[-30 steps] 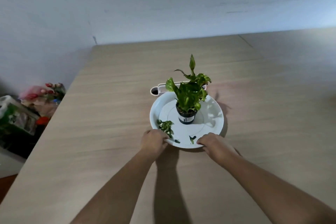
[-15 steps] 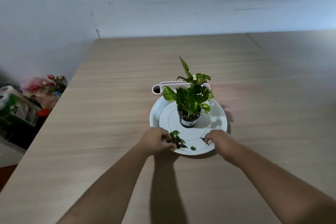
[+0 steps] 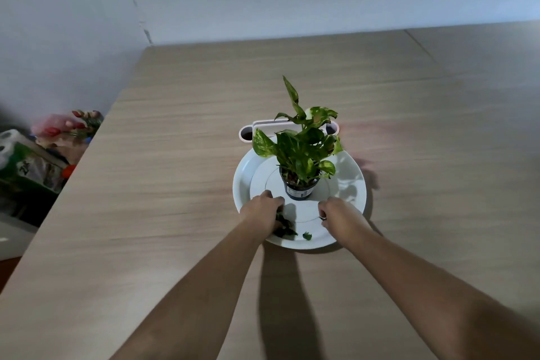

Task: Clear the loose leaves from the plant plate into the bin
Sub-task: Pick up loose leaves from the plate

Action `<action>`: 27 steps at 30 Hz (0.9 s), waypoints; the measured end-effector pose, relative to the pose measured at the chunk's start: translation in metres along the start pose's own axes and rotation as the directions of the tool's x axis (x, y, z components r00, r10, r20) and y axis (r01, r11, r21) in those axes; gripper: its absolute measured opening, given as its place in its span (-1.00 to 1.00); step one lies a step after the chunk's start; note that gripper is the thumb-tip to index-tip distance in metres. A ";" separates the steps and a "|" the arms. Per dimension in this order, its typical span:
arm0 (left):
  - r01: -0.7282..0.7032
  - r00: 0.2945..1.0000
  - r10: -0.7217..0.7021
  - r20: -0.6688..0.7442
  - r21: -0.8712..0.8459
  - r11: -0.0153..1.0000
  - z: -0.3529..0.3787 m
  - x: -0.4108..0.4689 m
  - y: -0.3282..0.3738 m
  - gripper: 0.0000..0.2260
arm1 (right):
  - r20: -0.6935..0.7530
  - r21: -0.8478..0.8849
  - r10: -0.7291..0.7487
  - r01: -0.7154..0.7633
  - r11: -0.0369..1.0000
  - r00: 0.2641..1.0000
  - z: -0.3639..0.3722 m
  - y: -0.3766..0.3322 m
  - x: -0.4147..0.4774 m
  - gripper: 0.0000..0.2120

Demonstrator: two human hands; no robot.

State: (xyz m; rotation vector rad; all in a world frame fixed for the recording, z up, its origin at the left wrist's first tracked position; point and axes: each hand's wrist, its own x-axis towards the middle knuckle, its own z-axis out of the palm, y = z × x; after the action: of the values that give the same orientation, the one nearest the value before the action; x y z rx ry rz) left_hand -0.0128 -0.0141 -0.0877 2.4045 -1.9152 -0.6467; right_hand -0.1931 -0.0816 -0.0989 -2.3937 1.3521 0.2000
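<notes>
A white round plate [image 3: 352,181] sits mid-table with a small potted plant [image 3: 301,155] standing upright in its middle. Loose dark green leaves [image 3: 285,226] lie on the plate's near part, with one small piece [image 3: 306,236] a little to their right. My left hand [image 3: 261,210] rests over the plate's near-left part, its curled fingers on the leaf pile. My right hand [image 3: 340,215] is over the near-right part of the plate, fingers curled with something small and pale at the fingertips. No bin is visible.
A white oblong holder [image 3: 248,133] with round openings stands just behind the plate. Off the table's left edge lie bags, artificial flowers [image 3: 68,124] and paper rolls [image 3: 7,146]. A wall runs along the table's far edge.
Both hands have moved from the plate's near rim inward toward the pot. The leaf pile has been dragged from the left toward the near middle, under my left hand.
</notes>
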 end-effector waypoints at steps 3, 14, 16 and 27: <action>-0.028 1.000 0.027 -0.010 -0.118 0.993 0.005 0.002 0.001 -0.81 | -0.002 0.040 0.039 -0.039 0.998 0.999 -0.001 0.000 0.002 -0.77; 0.058 0.984 -0.129 -0.126 -0.460 0.886 -0.012 -0.007 -0.013 -0.93 | 0.048 0.251 -0.069 0.055 0.966 0.996 -0.012 -0.029 -0.007 -0.78; 0.053 0.977 -0.144 -0.159 -0.471 0.881 -0.016 -0.009 -0.015 -0.93 | 0.078 0.244 -0.069 0.048 0.969 0.995 -0.009 -0.033 -0.008 -0.84; 0.037 0.957 -0.186 -0.221 -0.547 0.836 -0.020 -0.027 -0.026 -0.91 | 0.066 0.149 -0.029 0.018 0.989 0.997 0.008 -0.042 -0.005 -0.81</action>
State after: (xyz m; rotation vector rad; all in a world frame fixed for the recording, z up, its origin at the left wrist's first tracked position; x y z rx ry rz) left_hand 0.0133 0.0127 -0.0675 2.1129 -1.2736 -0.7060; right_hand -0.1598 -0.0551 -0.0944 -2.2583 1.2620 0.1661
